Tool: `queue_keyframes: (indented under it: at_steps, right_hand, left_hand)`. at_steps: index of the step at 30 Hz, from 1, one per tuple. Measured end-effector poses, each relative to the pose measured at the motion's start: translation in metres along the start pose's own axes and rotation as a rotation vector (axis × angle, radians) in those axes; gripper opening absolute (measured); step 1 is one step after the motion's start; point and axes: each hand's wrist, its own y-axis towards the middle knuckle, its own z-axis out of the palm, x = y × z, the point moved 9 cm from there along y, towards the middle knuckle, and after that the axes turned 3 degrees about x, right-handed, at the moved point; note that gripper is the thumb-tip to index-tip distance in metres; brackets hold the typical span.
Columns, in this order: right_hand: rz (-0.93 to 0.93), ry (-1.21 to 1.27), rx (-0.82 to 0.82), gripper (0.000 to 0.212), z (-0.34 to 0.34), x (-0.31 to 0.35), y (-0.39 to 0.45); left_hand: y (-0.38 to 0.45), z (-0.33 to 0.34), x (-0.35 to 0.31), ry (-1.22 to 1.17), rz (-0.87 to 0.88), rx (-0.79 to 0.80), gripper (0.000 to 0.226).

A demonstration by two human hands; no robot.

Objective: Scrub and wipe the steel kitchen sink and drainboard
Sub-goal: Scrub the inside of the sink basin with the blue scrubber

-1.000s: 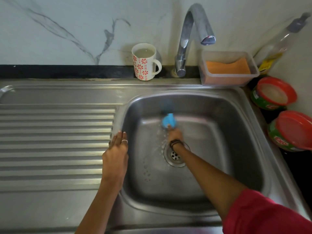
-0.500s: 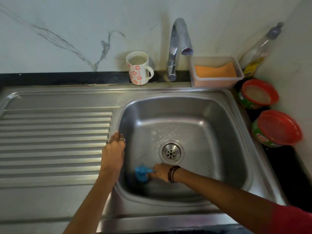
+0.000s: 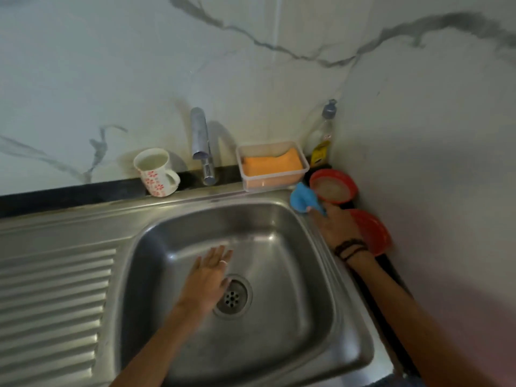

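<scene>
The right hand [image 3: 336, 226], grip clamped on the blue scrubber [image 3: 303, 200], has left the basin [image 3: 293, 275] for its far-right rim, while the left hand [image 3: 208, 280], fingers apart, now rests inside: scrubbing seems to move outward.

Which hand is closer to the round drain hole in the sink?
The left hand. It lies flat in the basin right beside the drain, with the heel of the hand at its left edge. The right hand is up on the sink's far right rim, pressing the blue cloth.

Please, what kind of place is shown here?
Most likely a home kitchen: a steel sink with a ribbed drainboard, a tap against a marble wall, and a dish soap bottle.
</scene>
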Motion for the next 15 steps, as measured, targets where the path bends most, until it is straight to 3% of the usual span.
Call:
queue_keyframes:
  at_steps: [2,7,10,15]
  right_hand:
    - [0.049,0.05,-0.114,0.039,-0.036,-0.012,0.024]
    - [0.256,-0.038,-0.06,0.046,-0.047,-0.046,0.075]
    - [0.286,-0.033,-0.034,0.046,-0.037,-0.057,0.089]
    - [0.272,-0.065,-0.018,0.046,-0.036,-0.061,0.092]
  left_hand:
    - [0.027,-0.014,-0.043,0.031,0.1,-0.007,0.065]
    - [0.087,-0.043,-0.12,-0.015,0.228,-0.003,0.069]
    - [0.115,-0.055,-0.146,-0.049,0.254,0.01,0.075]
    - [0.133,-0.055,-0.16,0.096,0.286,0.005,0.077]
